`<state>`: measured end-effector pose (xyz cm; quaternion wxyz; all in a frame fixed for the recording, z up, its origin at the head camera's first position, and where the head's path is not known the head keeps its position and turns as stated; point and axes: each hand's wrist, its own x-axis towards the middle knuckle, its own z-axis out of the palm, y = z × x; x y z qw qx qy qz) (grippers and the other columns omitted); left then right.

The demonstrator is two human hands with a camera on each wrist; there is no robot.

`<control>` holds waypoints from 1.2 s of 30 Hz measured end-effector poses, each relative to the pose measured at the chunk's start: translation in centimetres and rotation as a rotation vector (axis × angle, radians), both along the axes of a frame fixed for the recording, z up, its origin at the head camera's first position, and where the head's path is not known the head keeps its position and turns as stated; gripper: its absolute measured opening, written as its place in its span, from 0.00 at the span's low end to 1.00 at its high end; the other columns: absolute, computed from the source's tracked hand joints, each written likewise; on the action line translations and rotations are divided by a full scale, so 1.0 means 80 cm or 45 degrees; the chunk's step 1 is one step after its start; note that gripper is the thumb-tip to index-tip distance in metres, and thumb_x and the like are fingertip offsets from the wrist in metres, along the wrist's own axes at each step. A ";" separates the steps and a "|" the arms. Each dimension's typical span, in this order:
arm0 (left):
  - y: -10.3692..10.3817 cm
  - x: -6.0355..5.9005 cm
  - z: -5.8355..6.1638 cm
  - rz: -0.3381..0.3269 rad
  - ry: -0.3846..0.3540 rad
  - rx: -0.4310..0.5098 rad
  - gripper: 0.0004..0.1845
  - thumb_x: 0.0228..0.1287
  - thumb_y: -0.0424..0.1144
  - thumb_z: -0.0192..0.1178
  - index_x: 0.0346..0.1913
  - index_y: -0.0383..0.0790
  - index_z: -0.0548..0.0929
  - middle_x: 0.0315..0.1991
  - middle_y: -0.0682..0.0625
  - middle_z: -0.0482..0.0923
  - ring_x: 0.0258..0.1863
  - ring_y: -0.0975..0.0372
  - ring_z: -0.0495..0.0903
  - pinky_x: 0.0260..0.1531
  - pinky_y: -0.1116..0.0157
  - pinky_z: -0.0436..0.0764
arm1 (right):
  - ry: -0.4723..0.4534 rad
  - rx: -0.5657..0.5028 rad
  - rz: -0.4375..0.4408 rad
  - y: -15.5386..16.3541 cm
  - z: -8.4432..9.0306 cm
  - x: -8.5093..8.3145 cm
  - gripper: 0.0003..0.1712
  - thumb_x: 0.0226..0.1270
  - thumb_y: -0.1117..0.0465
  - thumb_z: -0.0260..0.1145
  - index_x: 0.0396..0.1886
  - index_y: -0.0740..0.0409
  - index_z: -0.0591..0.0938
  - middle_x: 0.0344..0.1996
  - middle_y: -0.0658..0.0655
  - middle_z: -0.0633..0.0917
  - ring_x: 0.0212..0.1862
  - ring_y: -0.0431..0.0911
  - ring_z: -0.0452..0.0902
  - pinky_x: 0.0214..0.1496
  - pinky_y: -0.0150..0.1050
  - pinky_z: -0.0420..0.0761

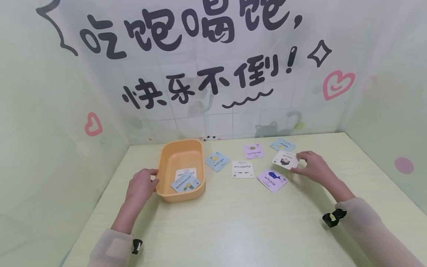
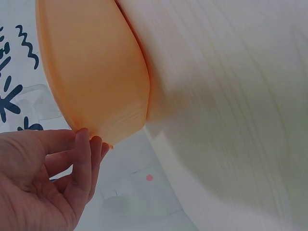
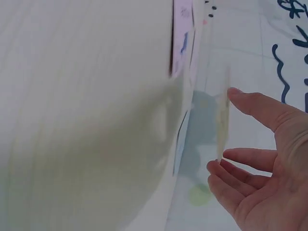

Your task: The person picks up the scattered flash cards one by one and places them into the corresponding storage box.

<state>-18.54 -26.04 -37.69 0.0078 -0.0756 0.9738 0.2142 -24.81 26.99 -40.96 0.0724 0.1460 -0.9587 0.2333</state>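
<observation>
My left hand [image 1: 141, 184] pinches the rim of an orange plastic bin [image 1: 202, 163] at its left side; the left wrist view shows thumb and fingertips on the bin's [image 2: 96, 67] edge. Inside the bin lie a blue pineapple card [image 1: 185, 182] and, partly under it, a white card [image 1: 191, 171] whose word is half covered. At the right, my right hand [image 1: 313, 167] holds a white face card [image 1: 285, 159] by its edges, between thumb and fingers. Seen edge-on in the right wrist view, that card [image 3: 223, 118] is raised off the table.
Between bin and right hand lie a mango card [image 1: 217, 161], an eyebrow card [image 1: 242, 169] and a tortoise card [image 1: 253, 151]. A whale card [image 1: 272, 180] is nearer me, a pear card [image 1: 282, 144] behind the face card. A printed curtain [image 1: 200, 122] hangs along the table's back edge.
</observation>
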 end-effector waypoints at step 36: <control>-0.001 -0.001 0.000 0.006 -0.008 0.011 0.23 0.70 0.32 0.58 0.65 0.28 0.74 0.58 0.32 0.78 0.25 0.61 0.79 0.23 0.68 0.77 | 0.078 -0.291 0.274 -0.159 0.050 0.006 0.40 0.57 0.56 0.77 0.66 0.69 0.74 0.65 0.67 0.77 0.64 0.62 0.75 0.64 0.56 0.77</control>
